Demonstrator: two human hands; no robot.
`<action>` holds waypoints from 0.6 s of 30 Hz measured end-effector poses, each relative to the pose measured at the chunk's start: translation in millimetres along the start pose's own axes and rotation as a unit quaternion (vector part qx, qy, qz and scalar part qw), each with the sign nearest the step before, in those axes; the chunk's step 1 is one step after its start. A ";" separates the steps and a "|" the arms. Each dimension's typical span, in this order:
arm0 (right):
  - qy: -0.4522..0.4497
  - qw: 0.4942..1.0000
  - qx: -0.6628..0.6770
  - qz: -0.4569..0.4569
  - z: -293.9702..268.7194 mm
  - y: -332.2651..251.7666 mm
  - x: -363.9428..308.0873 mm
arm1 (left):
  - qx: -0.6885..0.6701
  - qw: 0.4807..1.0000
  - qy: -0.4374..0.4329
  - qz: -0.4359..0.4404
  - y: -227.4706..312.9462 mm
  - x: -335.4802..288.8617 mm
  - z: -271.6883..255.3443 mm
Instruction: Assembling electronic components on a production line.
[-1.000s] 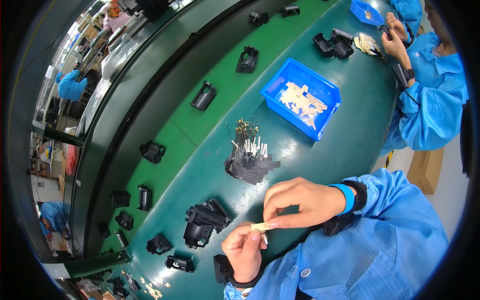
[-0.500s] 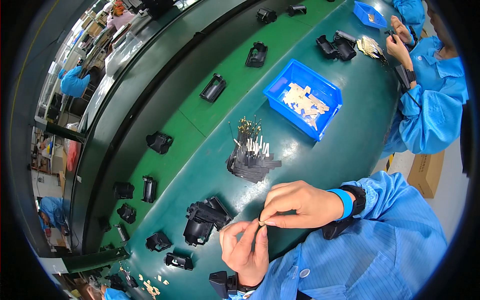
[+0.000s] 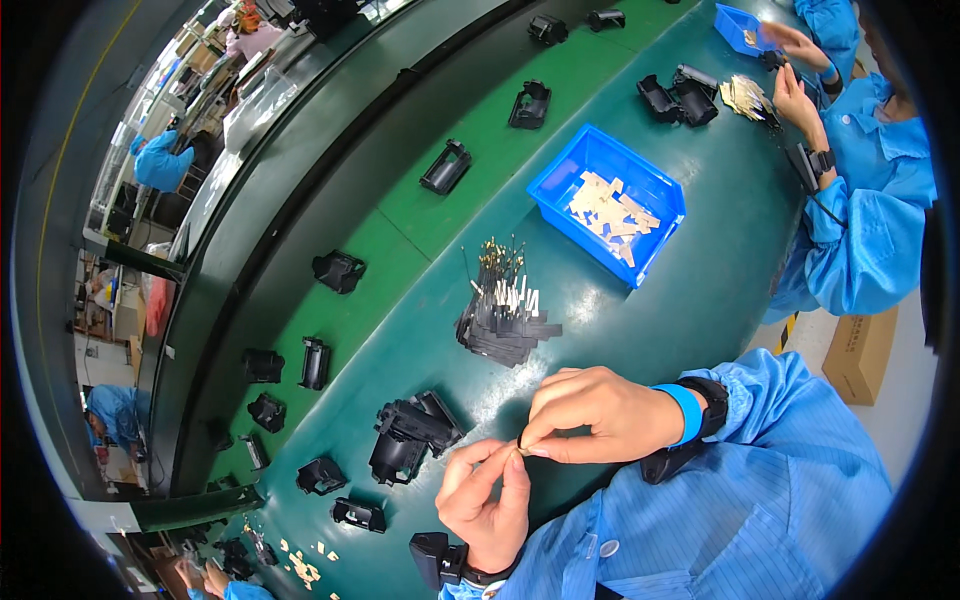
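Observation:
My left hand (image 3: 487, 500) and my right hand (image 3: 600, 415) meet fingertip to fingertip near the front of the green table. Between them they pinch a small black-and-tan piece (image 3: 521, 449), mostly hidden by the fingers. Just beyond the left hand lies a cluster of black plastic housings (image 3: 408, 440). Farther off, a pile of flat black strips with thin wire leads and white tabs (image 3: 500, 325) rests on the table. A blue bin (image 3: 655, 255) with many tan paper-like pieces (image 3: 610, 212) in it stands beyond the right hand.
A green conveyor belt (image 3: 400, 225) carries spaced black housings along the table's far side. Two loose housings (image 3: 358, 514) lie left of my hands, near scattered tan scraps (image 3: 303, 568). At the right a co-worker's hand (image 3: 795, 100) works beside another blue bin (image 3: 738, 30).
Housings on the belt have moved up and to the right. My hands stay together, the left shifting very slightly left. The co-worker's hands have moved apart a little.

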State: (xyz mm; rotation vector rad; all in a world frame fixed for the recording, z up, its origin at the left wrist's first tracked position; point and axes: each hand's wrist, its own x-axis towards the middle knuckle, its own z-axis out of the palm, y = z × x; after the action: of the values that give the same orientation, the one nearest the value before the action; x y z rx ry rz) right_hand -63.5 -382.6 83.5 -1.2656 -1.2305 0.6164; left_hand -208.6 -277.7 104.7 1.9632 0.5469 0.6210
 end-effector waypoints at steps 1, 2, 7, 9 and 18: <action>0.000 1.000 0.001 -0.002 -0.4 -0.3 -0.7 | 0.002 1.000 0.000 0.001 0.8 -0.1 0.4; 0.001 1.000 -0.008 0.000 -0.6 -0.3 -1.3 | 0.000 1.000 0.000 0.006 1.3 -0.1 0.9; 0.004 0.999 -0.034 0.014 -2.2 1.8 -4.9 | 0.052 0.997 0.010 0.055 -5.4 -2.6 5.5; 0.008 0.999 -0.042 0.015 -3.3 4.2 -5.9 | 0.083 0.994 0.015 0.066 -4.8 -2.1 7.3; 0.019 0.999 0.035 0.025 -11.6 5.6 -3.3 | -0.131 0.984 -0.007 -0.121 -3.4 10.4 5.3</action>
State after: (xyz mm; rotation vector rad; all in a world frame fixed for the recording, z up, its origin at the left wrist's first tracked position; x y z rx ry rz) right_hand -52.4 -388.3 79.0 -1.2482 -1.1398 0.6641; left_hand -197.6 -273.4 101.5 1.6229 0.6487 0.4986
